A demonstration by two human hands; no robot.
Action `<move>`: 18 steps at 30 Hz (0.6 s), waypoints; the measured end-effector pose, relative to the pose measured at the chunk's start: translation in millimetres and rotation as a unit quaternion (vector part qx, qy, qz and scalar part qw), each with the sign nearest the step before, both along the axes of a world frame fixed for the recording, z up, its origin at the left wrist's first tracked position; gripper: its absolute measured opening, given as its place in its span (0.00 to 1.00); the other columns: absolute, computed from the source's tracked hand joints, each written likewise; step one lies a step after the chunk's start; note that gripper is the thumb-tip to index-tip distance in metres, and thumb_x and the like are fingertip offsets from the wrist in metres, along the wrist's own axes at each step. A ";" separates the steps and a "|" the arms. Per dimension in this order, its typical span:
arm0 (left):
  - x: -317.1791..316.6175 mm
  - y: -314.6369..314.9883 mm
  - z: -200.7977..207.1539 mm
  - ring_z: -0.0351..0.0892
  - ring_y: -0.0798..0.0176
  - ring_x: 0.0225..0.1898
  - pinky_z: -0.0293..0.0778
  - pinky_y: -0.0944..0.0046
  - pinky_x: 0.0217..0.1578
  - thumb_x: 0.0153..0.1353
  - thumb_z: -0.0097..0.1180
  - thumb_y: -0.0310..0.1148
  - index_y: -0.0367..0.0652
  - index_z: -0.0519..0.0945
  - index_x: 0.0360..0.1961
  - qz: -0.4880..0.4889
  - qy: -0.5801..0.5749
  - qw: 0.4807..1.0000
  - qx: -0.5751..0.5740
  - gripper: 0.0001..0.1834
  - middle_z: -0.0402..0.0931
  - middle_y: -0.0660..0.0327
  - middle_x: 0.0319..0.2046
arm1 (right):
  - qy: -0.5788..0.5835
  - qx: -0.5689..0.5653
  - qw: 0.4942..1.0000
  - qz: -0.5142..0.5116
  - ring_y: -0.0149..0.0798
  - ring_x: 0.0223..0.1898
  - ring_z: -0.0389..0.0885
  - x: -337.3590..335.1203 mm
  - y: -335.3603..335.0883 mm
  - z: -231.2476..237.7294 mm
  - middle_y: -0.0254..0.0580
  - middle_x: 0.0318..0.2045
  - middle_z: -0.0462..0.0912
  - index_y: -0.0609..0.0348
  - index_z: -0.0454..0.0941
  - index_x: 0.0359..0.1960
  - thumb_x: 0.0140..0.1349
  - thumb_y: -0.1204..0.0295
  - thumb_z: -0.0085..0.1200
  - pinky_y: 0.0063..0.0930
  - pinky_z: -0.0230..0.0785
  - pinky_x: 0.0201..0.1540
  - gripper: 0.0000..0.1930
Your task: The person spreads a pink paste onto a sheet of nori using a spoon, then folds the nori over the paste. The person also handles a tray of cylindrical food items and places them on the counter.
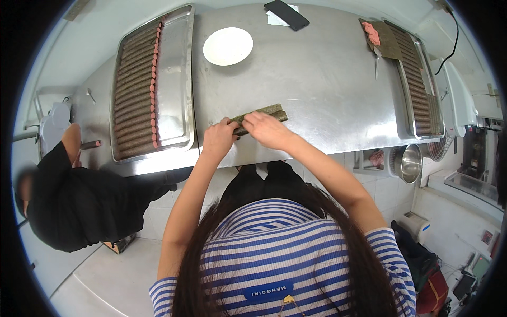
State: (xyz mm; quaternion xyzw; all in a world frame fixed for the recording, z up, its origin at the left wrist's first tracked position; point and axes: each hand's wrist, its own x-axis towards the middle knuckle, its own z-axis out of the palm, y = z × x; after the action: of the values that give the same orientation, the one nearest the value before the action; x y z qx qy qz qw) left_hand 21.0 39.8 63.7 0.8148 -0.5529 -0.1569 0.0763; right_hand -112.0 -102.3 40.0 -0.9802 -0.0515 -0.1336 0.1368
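Observation:
A dark green seaweed roll, partly wrapped, lies aslant near the front edge of the steel table. My left hand is closed around its left end, fingers curled over the sheet. Just to the right, my right hand grips the roll's middle, its fingertips pressed onto the top. The right end sticks out past my right hand. What is inside the roll is hidden by the seaweed and my fingers.
Left stands a steel tray of seaweed rolls with pink ends; right, another tray of rolls, with seaweed sheets, pink paste and a spoon. A white bowl and phone sit farther back. A co-worker is at left.

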 end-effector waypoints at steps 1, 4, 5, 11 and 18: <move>0.7 -0.5 1.9 0.81 0.50 0.36 0.77 0.54 0.37 0.48 0.67 0.33 0.46 0.79 0.41 -0.009 -0.008 1.000 -0.003 0.18 0.78 0.59 0.37 | 0.008 -0.010 1.000 -0.009 0.43 0.43 0.76 3.5 4.9 -3.9 0.44 0.35 0.77 0.66 0.77 0.32 0.52 0.75 0.50 0.32 0.71 0.48 0.08; -1.5 3.9 6.8 0.81 0.50 0.36 0.77 0.53 0.37 0.47 0.67 0.32 0.45 0.76 0.41 -0.026 -0.034 0.999 -0.017 0.19 0.78 0.57 0.37 | 0.029 -0.031 0.999 -0.022 0.42 0.43 0.76 10.2 11.9 -9.1 0.44 0.34 0.78 0.65 0.77 0.31 0.52 0.74 0.50 0.31 0.71 0.48 0.08; -4.0 8.3 7.3 0.81 0.50 0.36 0.77 0.53 0.37 0.47 0.67 0.32 0.45 0.75 0.41 -0.026 -0.045 0.998 -0.026 0.20 0.78 0.57 0.37 | 0.033 -0.033 0.999 -0.021 0.42 0.43 0.76 10.6 12.7 -9.5 0.44 0.34 0.78 0.65 0.77 0.31 0.52 0.74 0.50 0.31 0.71 0.48 0.08; -7.2 16.3 -5.5 0.81 0.49 0.34 0.77 0.53 0.35 0.48 0.67 0.32 0.44 0.73 0.41 -0.002 -0.070 0.998 0.005 0.19 0.79 0.56 0.35 | 0.056 -0.043 0.997 -0.028 0.43 0.43 0.77 6.6 10.1 -6.5 0.45 0.34 0.78 0.65 0.78 0.31 0.52 0.75 0.50 0.32 0.72 0.48 0.08; -6.5 15.0 -7.3 0.82 0.49 0.32 0.78 0.54 0.33 0.49 0.66 0.33 0.44 0.74 0.40 -0.003 -0.072 0.997 0.005 0.17 0.79 0.56 0.34 | 0.101 -0.024 0.990 -0.092 0.45 0.43 0.77 -30.3 -27.4 -7.1 0.48 0.35 0.78 0.65 0.77 0.30 0.52 0.76 0.50 0.34 0.72 0.48 0.07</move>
State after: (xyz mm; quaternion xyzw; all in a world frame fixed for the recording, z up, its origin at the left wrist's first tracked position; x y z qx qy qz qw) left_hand 14.6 54.7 56.5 0.8227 -0.5587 -0.1002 0.0318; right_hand -142.4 -129.7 32.9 -0.9922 0.0497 -0.0443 0.1053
